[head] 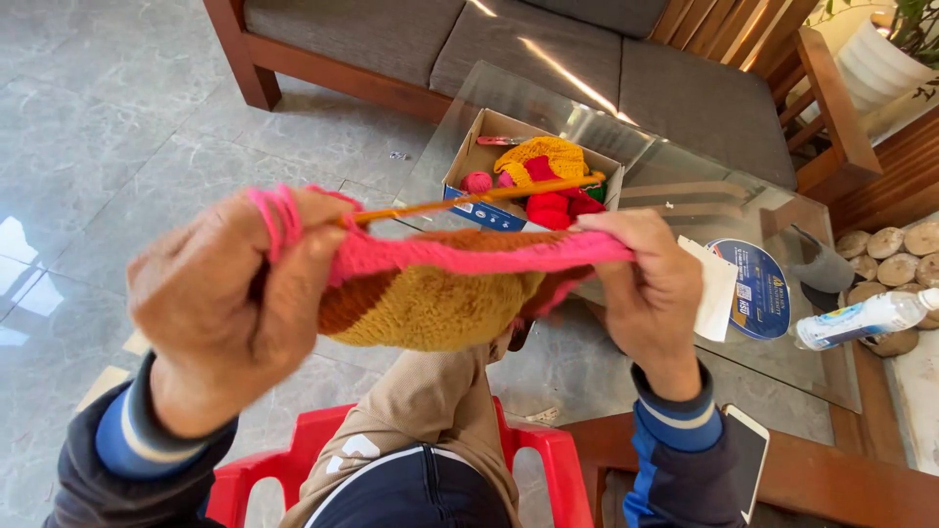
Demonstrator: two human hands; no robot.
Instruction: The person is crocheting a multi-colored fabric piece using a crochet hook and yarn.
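Left hand (230, 308) was closed around pink yarn and an orange crochet hook (469, 198), right hand (650, 293) pinched the pink edge of the knitted piece (440, 288), held above the lap, cardboard box (469, 161) of yarn on glass table (685, 176) behind.

Beyond the right hand (653, 293), an open cardboard box (468, 161) with a blue panel is sitting on the glass. To the right of this hand a round blue label (761, 288) is lying, and a bottle's white-blue label (849, 319). Below it, a dark phone screen (745, 460) is perhaps showing.
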